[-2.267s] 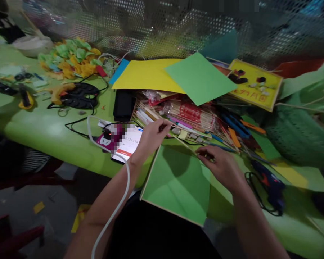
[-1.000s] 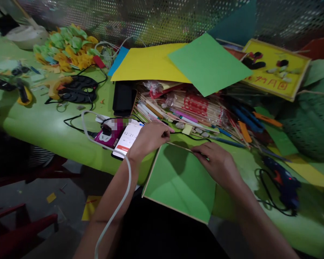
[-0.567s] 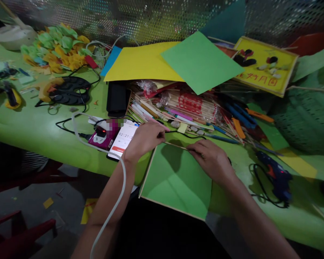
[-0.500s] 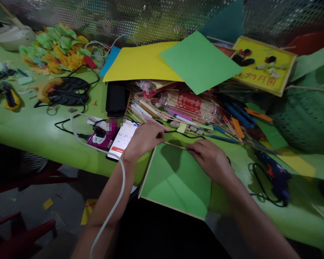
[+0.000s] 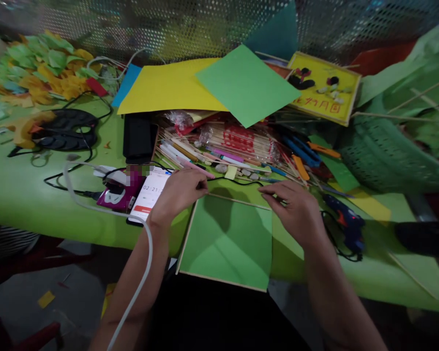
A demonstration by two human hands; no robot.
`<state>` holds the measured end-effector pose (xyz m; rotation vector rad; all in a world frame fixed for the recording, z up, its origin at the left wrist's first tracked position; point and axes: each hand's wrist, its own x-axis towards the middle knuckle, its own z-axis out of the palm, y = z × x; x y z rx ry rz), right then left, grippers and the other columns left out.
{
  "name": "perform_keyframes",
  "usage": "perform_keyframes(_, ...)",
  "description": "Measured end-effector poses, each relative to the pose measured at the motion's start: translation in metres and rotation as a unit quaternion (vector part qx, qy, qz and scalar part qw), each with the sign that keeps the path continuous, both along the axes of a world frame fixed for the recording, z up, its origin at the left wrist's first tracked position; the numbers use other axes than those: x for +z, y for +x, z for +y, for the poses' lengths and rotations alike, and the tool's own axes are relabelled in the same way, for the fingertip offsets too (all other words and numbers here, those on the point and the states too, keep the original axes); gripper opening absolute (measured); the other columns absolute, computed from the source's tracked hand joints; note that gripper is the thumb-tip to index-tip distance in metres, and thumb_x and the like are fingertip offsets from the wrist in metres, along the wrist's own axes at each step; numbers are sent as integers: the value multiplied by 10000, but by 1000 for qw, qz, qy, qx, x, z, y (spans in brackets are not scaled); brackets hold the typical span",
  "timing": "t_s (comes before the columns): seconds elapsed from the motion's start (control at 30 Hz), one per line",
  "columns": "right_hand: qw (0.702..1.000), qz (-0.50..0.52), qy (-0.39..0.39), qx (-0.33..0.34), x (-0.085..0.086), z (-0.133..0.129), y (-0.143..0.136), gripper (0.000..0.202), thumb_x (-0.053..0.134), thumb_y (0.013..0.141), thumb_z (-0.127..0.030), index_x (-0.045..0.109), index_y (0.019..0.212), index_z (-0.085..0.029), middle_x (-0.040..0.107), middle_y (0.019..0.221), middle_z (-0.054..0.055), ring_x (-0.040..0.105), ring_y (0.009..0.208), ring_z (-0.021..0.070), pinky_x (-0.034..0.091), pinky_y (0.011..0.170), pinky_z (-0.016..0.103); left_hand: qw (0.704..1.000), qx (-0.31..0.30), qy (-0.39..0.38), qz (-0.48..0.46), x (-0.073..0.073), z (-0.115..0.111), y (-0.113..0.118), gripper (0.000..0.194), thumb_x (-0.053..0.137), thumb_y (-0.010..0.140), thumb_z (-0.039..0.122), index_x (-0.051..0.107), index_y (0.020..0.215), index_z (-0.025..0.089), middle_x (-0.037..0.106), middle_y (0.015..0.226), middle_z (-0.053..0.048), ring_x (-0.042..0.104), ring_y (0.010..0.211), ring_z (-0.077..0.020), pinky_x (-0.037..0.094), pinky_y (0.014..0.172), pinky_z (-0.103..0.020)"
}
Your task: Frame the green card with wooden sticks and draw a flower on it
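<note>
A square green sheet of card [image 5: 227,248] lies at the table's front edge, edged with thin wooden sticks on its left, near and far sides. My left hand [image 5: 179,192] is closed at the far left corner, its fingertips on the end of the far wooden stick [image 5: 237,199]. Just above that stick's right end, my right hand [image 5: 296,209] is lifted off, thumb and forefinger slightly apart with nothing visible between them. A phone with a running timer [image 5: 146,195] lies by my left wrist. To the right of my right hand rests a blue glue gun [image 5: 346,219].
Behind the card are bundled sticks [image 5: 237,139], pens and cutters. Yellow card [image 5: 168,87] and green card [image 5: 247,85] lie over them. A purple power strip [image 5: 117,192] with cables sits left, a green basket [image 5: 391,151] right. A white cable [image 5: 146,258] crosses my left forearm.
My right hand has come off the far stick and moved slightly up and right of it. My left hand stays at the corner. The view has shifted to the right.
</note>
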<state>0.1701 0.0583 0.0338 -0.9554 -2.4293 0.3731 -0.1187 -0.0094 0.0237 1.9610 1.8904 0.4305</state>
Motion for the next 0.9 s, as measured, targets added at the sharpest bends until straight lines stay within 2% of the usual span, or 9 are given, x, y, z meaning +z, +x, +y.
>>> perform_keyframes(0.13, 997, 43, 0, -65, 4, -7, 22, 176, 601, 988, -290, 774, 1008, -269, 770, 948, 62, 713, 903, 251, 553, 851, 422, 1000, -6, 6, 19, -1, 0, -2, 105, 646, 863, 192, 732, 815, 228, 789, 1084, -35, 699, 1024, -266, 488, 861, -342)
perform_keyframes(0.27, 996, 37, -6, -83, -9, -19, 39, 192, 593, 987, -286, 779, 1036, -281, 779, 961, 67, 716, 909, 257, 562, 861, 446, 1000, -1, -6, 18, -1, 2, -2, 108, 643, 841, 182, 725, 794, 235, 789, 1084, -29, 696, 1011, -268, 486, 848, -349)
perform_keyframes(0.37, 998, 20, 1, -67, -22, -28, 49, 214, 579, 992, -253, 777, 1070, -271, 782, 967, 67, 708, 910, 248, 557, 854, 431, 999, 6, -20, 24, 1, 3, -1, 79, 658, 834, 193, 722, 808, 231, 791, 1064, -32, 693, 996, -267, 481, 849, -355)
perform_keyframes(0.5, 999, -41, 5, -25, -34, -36, 54, 264, 564, 997, -224, 753, 1180, -246, 767, 1108, 88, 670, 998, 257, 528, 877, 432, 999, 5, -31, 33, 4, 3, 0, 75, 653, 841, 200, 715, 811, 230, 790, 1019, -32, 692, 961, -261, 473, 828, -352)
perform_keyframes(0.67, 994, -106, 7, -18, -40, -40, 53, 334, 534, 1011, -255, 710, 1294, -258, 743, 1193, 99, 636, 1077, 284, 496, 876, 451, 1000, 4, -25, 8, 6, 2, 1, 96, 641, 827, 183, 706, 769, 222, 786, 987, -31, 687, 929, -247, 470, 804, -340)
perform_keyframes(0.9, 991, -133, 12, -19, -44, -39, 53, 350, 519, 1020, -272, 684, 1329, -267, 743, 1200, 93, 635, 1041, 289, 488, 860, 458, 999, 5, -32, 5, 6, 2, 0, 80, 656, 831, 182, 702, 786, 230, 786, 1011, -21, 686, 958, -234, 478, 833, -325)
